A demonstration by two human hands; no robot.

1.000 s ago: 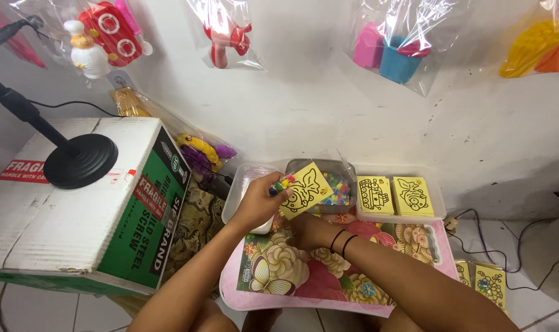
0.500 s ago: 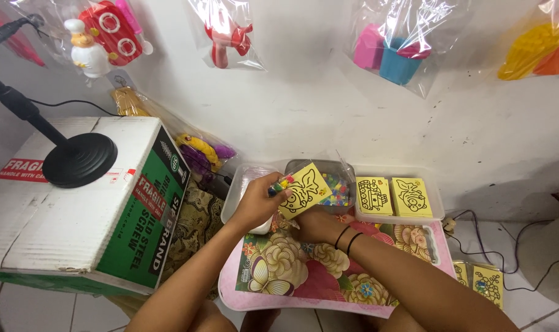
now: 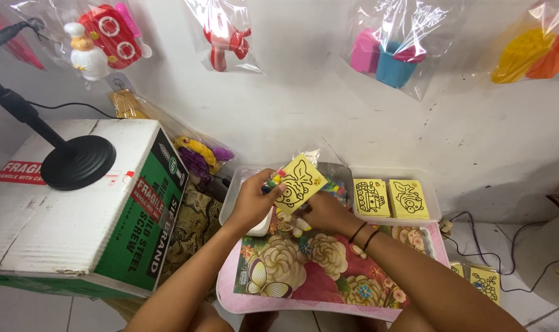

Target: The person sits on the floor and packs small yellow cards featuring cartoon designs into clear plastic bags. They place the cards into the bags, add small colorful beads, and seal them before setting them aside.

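Observation:
My left hand (image 3: 253,200) grips a small yellow card (image 3: 298,183) with a black line drawing, held tilted above a clear plastic tray (image 3: 433,203). Some small colourful bits show between the fingers beside the card. My right hand (image 3: 324,212), with dark bands on the wrist, sits just under the card and touches its lower edge. Two stacks of similar yellow cards (image 3: 389,198) lie in the right part of the tray. Under both hands is a pink table with a flower and butterfly pattern (image 3: 304,270).
A large cardboard box (image 3: 76,209) stands at the left with a black round stand base (image 3: 76,162) on it. Bagged toys (image 3: 104,37) hang on the white wall. More yellow cards (image 3: 479,280) and cables (image 3: 519,258) lie on the floor at right.
The card stays held in my left hand in nearly the same place. My right hand has shifted slightly up under the card.

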